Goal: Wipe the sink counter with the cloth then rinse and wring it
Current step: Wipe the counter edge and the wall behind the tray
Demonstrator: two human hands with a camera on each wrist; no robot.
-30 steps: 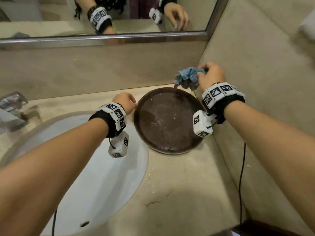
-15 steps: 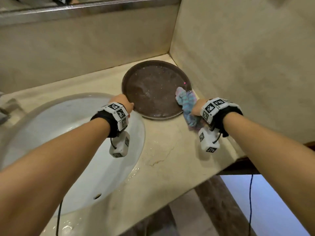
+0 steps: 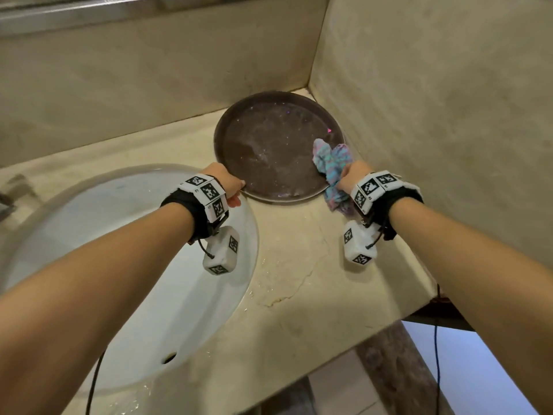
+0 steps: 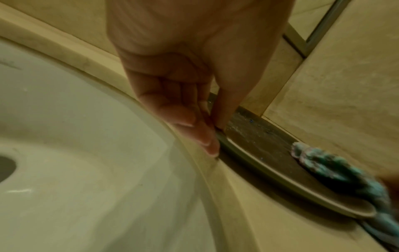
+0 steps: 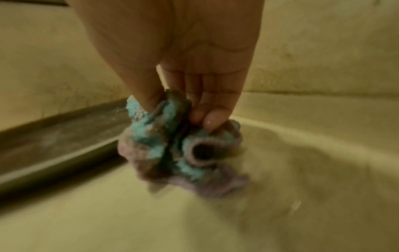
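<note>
A bunched blue and pink cloth [image 3: 331, 166] [image 5: 172, 145] is gripped in my right hand [image 3: 348, 175] [image 5: 172, 109] and touches the beige counter [image 3: 299, 265] between the wall and a round brown tray [image 3: 275, 145]. The cloth [image 4: 336, 170] overlaps the tray's right rim. My left hand [image 3: 230, 187] [image 4: 215, 134] pinches the tray's [image 4: 259, 136] left rim, thumb on top and fingers under the edge, right beside the white sink basin [image 3: 119, 265].
The tray fills the back right corner against two beige walls. A mirror frame [image 3: 89, 10] runs along the top. The basin's overflow hole [image 3: 169, 357] faces me. The counter's front edge [image 3: 344, 342] drops to the floor below.
My right hand brought the cloth down from the back corner above the tray to the counter at the tray's right side. The left hand stayed on the tray's rim.
</note>
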